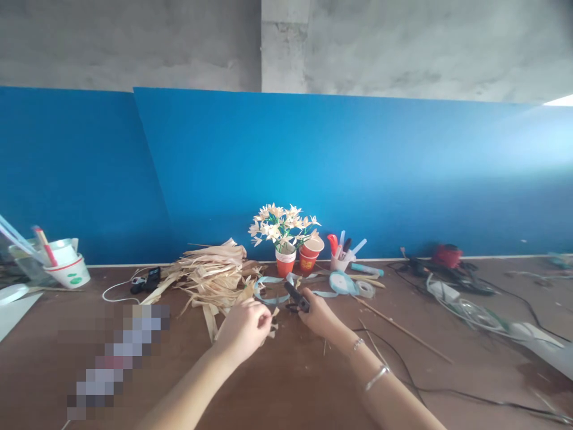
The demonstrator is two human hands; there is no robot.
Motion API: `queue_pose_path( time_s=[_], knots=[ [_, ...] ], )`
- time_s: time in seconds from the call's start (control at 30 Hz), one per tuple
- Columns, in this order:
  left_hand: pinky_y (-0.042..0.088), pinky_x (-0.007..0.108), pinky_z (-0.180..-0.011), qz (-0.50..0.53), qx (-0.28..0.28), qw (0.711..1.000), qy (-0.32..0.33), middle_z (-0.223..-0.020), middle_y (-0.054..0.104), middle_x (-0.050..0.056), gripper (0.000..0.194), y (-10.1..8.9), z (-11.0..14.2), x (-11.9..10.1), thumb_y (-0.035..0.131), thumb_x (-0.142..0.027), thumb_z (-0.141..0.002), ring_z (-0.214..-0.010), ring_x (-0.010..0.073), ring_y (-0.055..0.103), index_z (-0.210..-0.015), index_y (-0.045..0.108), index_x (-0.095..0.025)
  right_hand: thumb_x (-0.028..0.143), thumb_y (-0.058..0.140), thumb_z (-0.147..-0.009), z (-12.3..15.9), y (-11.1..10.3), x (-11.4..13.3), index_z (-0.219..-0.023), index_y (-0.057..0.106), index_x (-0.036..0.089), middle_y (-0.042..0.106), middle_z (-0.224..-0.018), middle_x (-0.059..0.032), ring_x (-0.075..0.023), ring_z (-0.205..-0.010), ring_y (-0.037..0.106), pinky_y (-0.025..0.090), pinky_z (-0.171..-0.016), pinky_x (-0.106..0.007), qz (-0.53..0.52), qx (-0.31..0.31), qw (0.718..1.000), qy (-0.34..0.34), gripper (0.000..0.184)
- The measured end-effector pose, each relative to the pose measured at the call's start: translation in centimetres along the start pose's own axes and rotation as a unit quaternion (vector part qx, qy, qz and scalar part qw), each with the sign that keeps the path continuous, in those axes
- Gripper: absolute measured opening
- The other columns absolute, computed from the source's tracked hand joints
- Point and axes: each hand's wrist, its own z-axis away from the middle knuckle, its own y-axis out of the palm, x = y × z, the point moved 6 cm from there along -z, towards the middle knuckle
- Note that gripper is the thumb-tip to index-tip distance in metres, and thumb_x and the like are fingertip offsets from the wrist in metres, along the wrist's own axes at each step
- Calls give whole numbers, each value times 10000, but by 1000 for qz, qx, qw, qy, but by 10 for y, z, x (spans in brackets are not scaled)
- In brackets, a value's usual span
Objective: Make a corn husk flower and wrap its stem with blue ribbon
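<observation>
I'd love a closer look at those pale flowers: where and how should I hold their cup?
Probably around the red body of the flower cup, below its rim, from the near side: it stands upright, the pale flowers spread wide above, and red cups crowd its right.

Soft light from the right glares on the blue partition (pixel 340 161); edges look blurred, and blocky pixels hide part of the table (pixel 286 388).

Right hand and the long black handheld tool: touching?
Touching. The head view shows the bare right hand gripping the long black handheld tool, whose dark body runs straight into the grasp.
</observation>
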Motion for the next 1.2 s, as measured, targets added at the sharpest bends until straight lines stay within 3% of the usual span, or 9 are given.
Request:
queue_pose_path(
  time_s=[0.13,0.23,0.4,0.6,0.73,0.83,1.03,1.13,1.2],
  knots=[
    [364,244,-589,124,15,986,-107,-659,635,6,176,-29,29,22,527,-243,-765,-600,139,524,-644,634,-175,29,488,-627,3,3,-2,-854,508,200,650,-758,-44,-186,-696,586,369,-611,-228,-4,-5,1000,11,285],
    [344,229,-545,231,43,956,-178,-575,582,-13,245,-33,38,32,537,-358,-760,-546,126,484,-628,615,-167,31,488,-628,4,7,-3,-837,504,209,656,-741,-40,-188,-692,595,369,-611,-227,-13,-8,1000,19,275],
    [344,222,-530,333,15,910,-247,-572,594,-8,287,-14,26,44,576,-435,-695,-537,124,492,-635,629,-159,41,498,-608,7,8,-1,-776,494,210,643,-696,-42,-197,-675,593,363,-595,-234,-41,-27,998,33,239],
    [395,237,-594,386,-1,892,-236,-613,634,-2,265,24,4,40,589,-406,-690,-598,141,559,-687,665,-152,224,548,-720,17,5,27,-758,511,200,604,-660,-3,-152,-615,541,394,-574,-236,-123,-39,991,44,58],
    [413,252,-603,456,-1,857,-238,-609,645,9,247,35,-1,30,600,-372,-682,-609,153,576,-707,673,-137,307,688,-634,20,20,50,-716,559,174,575,-632,21,-125,-584,496,400,-556,-241,-321,33,946,42,202],
    [409,247,-591,487,7,838,-245,-624,646,13,221,35,0,25,613,-349,-668,-612,147,570,-700,673,-139,278,723,-570,20,26,54,-694,585,173,558,-587,31,-123,-565,476,387,-543,-250,-369,31,927,50,214],
    [386,235,-600,467,29,846,-256,-661,633,9,231,-9,24,28,618,-382,-696,-617,128,527,-747,648,-159,211,672,-565,25,16,44,-702,593,172,655,-721,-16,-162,-656,549,423,-609,-276,-371,3,924,89,163],
    [426,258,-685,463,80,851,-236,-880,685,39,207,-40,56,32,597,-381,-699,-708,144,560,-749,640,-184,223,660,-570,29,10,34,-714,558,179,693,-830,-45,-167,-671,562,415,-574,-268,-360,-9,924,131,181],
    [437,265,-667,427,148,857,-247,-841,691,23,168,-49,91,39,592,-356,-678,-660,144,565,-716,639,-199,245,660,-575,31,10,29,-726,547,179,697,-842,-53,-158,-645,550,396,-541,-259,-357,-9,922,146,200]
  ],
)
